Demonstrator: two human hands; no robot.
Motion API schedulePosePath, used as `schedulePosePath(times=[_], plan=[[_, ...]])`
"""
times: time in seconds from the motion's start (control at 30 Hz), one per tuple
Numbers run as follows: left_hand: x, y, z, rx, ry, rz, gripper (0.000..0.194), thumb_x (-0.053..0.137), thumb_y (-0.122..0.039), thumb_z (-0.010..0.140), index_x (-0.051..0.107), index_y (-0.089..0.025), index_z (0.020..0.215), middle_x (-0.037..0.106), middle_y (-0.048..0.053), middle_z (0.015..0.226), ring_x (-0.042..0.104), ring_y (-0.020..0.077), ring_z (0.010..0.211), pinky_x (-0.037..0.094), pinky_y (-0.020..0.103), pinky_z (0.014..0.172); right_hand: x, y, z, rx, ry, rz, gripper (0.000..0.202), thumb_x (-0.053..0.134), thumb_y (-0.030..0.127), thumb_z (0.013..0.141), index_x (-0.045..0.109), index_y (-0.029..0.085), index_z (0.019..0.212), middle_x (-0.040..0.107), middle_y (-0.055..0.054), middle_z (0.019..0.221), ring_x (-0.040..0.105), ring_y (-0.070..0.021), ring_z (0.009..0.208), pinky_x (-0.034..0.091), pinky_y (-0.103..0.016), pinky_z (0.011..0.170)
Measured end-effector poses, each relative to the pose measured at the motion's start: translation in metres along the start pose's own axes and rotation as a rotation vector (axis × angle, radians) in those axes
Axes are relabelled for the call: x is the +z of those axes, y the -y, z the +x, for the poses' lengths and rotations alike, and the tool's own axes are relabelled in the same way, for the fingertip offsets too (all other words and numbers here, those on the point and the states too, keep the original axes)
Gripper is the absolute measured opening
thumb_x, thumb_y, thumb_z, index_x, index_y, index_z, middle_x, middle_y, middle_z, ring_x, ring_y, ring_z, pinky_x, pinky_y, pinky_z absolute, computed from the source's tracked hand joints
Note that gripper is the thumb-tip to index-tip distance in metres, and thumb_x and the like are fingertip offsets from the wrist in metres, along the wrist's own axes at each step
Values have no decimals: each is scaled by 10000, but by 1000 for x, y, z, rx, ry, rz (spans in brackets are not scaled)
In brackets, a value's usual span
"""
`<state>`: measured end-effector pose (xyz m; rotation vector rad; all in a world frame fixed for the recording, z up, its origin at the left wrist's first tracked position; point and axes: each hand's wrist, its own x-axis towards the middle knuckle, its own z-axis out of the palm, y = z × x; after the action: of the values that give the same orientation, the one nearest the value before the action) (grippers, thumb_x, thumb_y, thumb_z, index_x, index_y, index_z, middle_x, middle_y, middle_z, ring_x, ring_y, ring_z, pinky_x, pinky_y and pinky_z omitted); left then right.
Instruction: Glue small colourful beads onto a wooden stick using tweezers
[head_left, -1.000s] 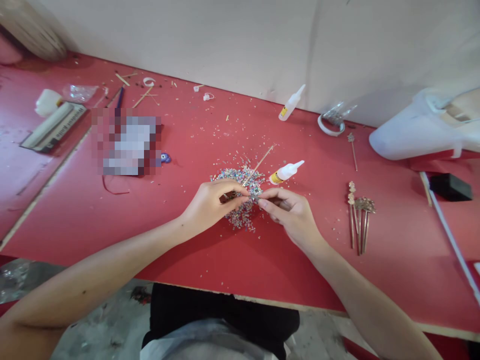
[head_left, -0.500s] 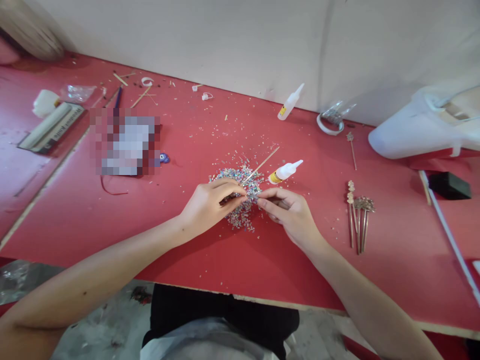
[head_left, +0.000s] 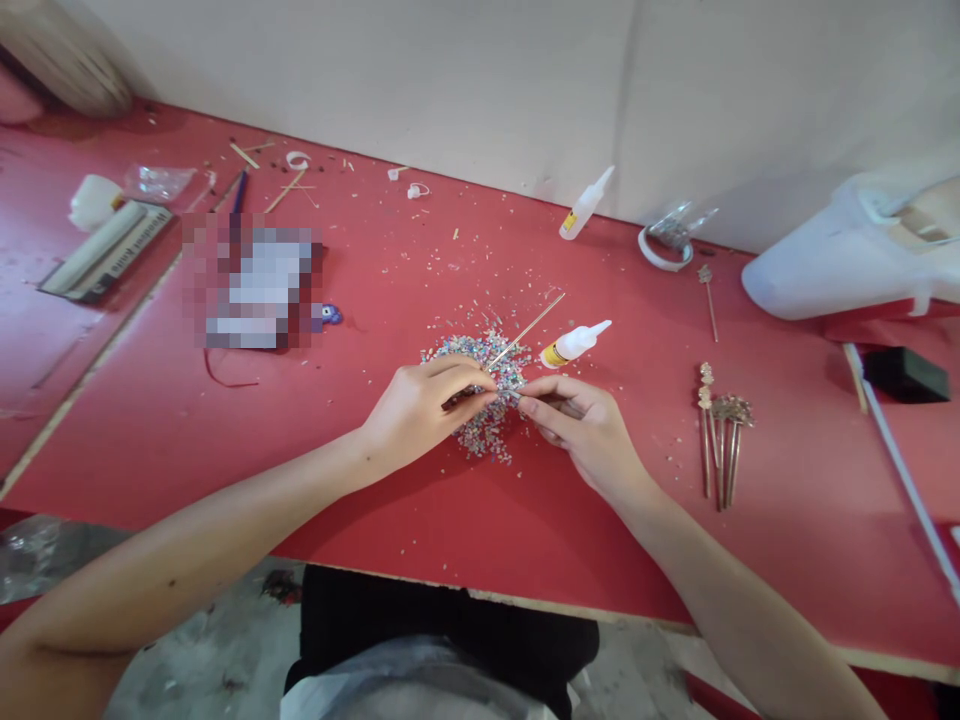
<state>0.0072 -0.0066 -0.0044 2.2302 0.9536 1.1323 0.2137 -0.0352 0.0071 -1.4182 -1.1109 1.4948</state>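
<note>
My left hand (head_left: pixel 439 398) is closed in a pinch over a heap of small multicoloured chips (head_left: pixel 484 440). From its fingertips a thin gold-coloured stick (head_left: pixel 529 328) slants up and to the right. Facing it, my right hand (head_left: pixel 577 415) pinches too, thumb against forefinger, with a tiny greyish piece just showing at the tips; its kind is too small to tell. The two sets of fingertips are a short gap apart. Just beyond the right hand lies a white glue bottle (head_left: pixel 576 344) with a yellow label.
Several gold-coloured ornamental sticks (head_left: pixel 724 450) lie at right, near a black block (head_left: pixel 905 374). Behind are a second glue bottle (head_left: pixel 587 205), a tape roll (head_left: pixel 666 250) and a white jug (head_left: pixel 814 250). A knife box (head_left: pixel 109 252) lies at left on the red table (head_left: pixel 420 510).
The view has shifted slightly, so the table items sit a little further right. Both hands keep nearly the same pinching pose over the chips.
</note>
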Motion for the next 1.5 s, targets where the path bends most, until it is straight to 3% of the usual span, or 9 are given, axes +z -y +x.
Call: schedulePosePath(times=[1.5], plan=[[-1,0,0,23,61,27,83,610,-201,910,677,-152,922,732,63,918,693,127,837,537,210,719,-4,-3,1,-43,28,-81,223,768,382,727,688,187,798,489,48,572,380,-68,500,259,-236,447]])
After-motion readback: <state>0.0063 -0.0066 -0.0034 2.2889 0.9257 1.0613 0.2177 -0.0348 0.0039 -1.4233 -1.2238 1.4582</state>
